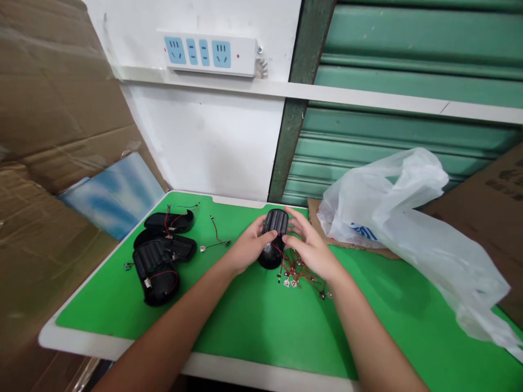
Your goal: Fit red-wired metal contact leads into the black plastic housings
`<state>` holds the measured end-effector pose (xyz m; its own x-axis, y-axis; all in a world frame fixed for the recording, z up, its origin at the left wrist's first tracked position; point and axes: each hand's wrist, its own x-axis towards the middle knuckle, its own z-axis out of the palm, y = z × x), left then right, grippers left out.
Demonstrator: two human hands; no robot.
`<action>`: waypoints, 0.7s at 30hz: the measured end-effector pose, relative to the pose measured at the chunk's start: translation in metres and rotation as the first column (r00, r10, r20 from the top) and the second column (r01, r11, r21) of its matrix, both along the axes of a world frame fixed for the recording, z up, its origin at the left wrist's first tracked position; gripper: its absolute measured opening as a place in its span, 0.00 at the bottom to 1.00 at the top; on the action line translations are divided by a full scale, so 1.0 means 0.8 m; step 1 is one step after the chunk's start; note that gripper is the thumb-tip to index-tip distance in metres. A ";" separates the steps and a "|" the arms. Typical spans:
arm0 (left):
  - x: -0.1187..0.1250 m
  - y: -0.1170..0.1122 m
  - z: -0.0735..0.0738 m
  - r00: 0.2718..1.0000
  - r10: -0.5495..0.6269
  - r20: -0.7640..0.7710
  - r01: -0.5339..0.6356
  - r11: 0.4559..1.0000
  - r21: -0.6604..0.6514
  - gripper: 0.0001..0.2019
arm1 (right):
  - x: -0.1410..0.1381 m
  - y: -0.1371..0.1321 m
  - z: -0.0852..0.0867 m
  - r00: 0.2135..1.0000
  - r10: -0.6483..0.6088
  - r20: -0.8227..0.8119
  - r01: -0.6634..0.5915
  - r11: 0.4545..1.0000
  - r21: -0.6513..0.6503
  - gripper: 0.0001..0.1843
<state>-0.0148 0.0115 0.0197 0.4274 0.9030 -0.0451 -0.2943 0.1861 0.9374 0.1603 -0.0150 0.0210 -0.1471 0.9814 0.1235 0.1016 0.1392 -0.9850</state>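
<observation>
- Behind the black casing (pixel 270 256) and to its right, I see a green shutter (pixel 417 81).
- Beneath the casing spreads a green-topped table (pixel 245 326).
- Right of the casing, a crumpled white plastic bag (pixel 392 209) sprawls.
- Above and left of the casing, I make out a power strip (pixel 210 54) with blue sockets.
- Well left of the casing, other black casings (pixel 161 286) lie bunched, partly overlapping.
- I have the left hand (pixel 253 245) clamped on the casing's left side, thumb across its face.
- The right hand (pixel 308 245) has its thumb touching the casing's right edge, fingers parted; I cannot tell whether it grips.
- The casing itself sits between both hands.
- Just right of the casing lies a red wire tangle (pixel 300 269).
- Left of it, near, rests a single wire (pixel 218 238).
</observation>
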 end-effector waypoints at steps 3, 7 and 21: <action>-0.001 0.000 -0.002 0.999 -0.030 -0.019 0.030 0.999 0.027 0.28 | -0.002 -0.002 0.003 0.996 0.064 -0.068 -0.066 0.998 -0.022 0.38; -0.002 -0.001 -0.003 0.999 -0.047 -0.026 0.048 0.998 0.051 0.29 | -0.001 -0.004 0.006 0.993 0.097 -0.065 -0.099 0.995 -0.031 0.39; -0.006 0.004 -0.012 0.991 -0.087 -0.100 0.109 0.963 0.248 0.33 | 0.001 -0.003 -0.004 0.992 0.119 0.050 -0.121 0.992 0.046 0.41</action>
